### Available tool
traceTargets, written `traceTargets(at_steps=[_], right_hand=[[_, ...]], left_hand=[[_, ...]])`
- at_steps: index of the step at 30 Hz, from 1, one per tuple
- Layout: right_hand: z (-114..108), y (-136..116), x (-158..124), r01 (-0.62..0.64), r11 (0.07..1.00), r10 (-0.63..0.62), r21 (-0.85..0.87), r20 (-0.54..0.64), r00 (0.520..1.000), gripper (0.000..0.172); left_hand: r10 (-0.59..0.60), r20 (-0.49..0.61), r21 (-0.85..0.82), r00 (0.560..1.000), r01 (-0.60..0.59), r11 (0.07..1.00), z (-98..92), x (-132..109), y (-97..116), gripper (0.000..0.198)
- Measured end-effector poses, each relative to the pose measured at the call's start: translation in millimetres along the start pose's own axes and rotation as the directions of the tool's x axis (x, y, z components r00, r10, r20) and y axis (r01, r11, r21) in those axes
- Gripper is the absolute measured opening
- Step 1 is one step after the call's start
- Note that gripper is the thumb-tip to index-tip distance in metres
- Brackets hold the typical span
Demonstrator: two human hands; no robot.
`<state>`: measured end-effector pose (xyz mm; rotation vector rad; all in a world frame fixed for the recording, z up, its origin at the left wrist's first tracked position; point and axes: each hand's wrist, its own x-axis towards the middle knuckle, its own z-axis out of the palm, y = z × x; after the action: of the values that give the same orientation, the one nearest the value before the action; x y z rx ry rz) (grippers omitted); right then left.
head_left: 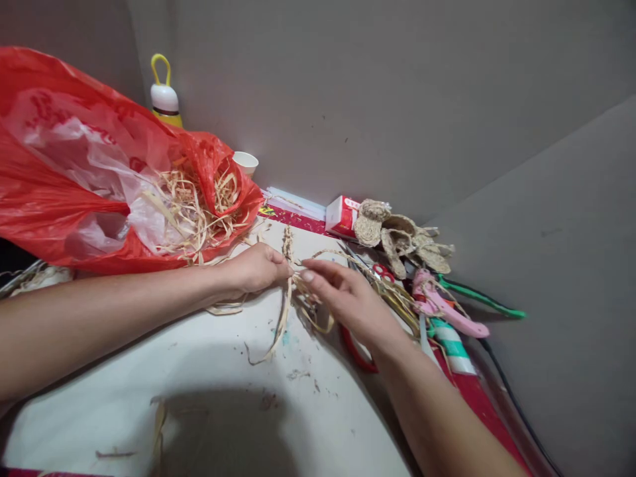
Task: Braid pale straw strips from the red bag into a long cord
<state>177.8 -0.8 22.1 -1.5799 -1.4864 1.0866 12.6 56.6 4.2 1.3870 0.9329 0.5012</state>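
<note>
A short straw braid point(287, 240) stands up from the white board, just beyond my fingertips. My left hand point(261, 270) is closed, its thumb and forefinger pinching the braid's lower end. From the other side my right hand point(345, 295) comes in, with thumb and forefinger close together on a thin straw strand by the left fingertips. Loose straw strands point(282, 324) hang from the pinch toward me, and more curl beneath the right hand. A thin twisted straw cord point(330, 252) arcs behind the right fingers.
A red plastic bag point(64, 199) of straw point(183, 205) lies left. Behind it stand a yellow-and-white bottle point(165, 99) and a paper cup point(246, 161). Woven straw pieces point(392, 232), red-handled scissors point(383, 272) and a pink glue gun point(450, 311) crowd the right. Grey walls enclose the white board point(218, 384).
</note>
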Motion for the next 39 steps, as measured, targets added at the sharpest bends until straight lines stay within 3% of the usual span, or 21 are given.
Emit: traceTargets(at_steps=[4,6,13,16,21,24,26,29,33,39], right_hand=[[9,8,5,-0.136,0.985,0.106,0.104,0.254,0.961,0.025],[9,11,6,-0.145,0.985,0.11,0.095,0.299,0.948,0.031],[4,18,11,-0.02,0.996,0.04,-0.082,0.243,0.969,0.029],[7,18,11,-0.08,0.997,0.082,-0.018,0.21,0.974,0.027],[18,10,7,-0.217,0.941,0.177,0.258,0.171,0.969,0.022],[25,7,4,-0.237,0.906,0.202,0.351,0.134,0.97,0.018],[28,7,3,-0.216,0.908,0.197,0.359,0.091,0.976,0.017],[33,9,1,-0.167,0.945,0.17,0.28,0.015,0.985,0.017],[35,12,1,-0.06,0.998,0.062,0.027,-0.081,0.995,0.023],[35,16,1,0.155,0.925,-0.224,-0.348,-0.167,0.96,0.031]], left_hand=[[0.022,-0.002,0.035,1.0,-0.022,0.999,0.8,0,0,0.021],[0.016,-0.011,0.048,1.0,-0.015,0.999,0.8,0,0,0.019],[0.213,0.056,0.321,0.976,-0.219,0.921,-4.5,4,-3,0.027],[0.252,0.079,0.355,0.965,-0.263,0.897,-5.8,5,-4,0.027],[0.2,0.059,0.222,0.978,-0.208,0.953,-4.3,4,-5,0.025],[0.13,0.028,0.099,0.991,-0.132,0.986,-0.9,4,-6,0.02],[0.097,-0.048,0.052,0.994,-0.095,0.994,2.5,3,-6,0.017],[0.118,-0.146,0.058,0.982,-0.11,0.992,7.8,1,-6,0.017],[0.14,-0.202,0.038,0.969,-0.135,0.99,12.3,-1,-3,0.017],[0.117,-0.221,-0.021,0.968,-0.124,0.992,12.5,-2,-1,0.015]])
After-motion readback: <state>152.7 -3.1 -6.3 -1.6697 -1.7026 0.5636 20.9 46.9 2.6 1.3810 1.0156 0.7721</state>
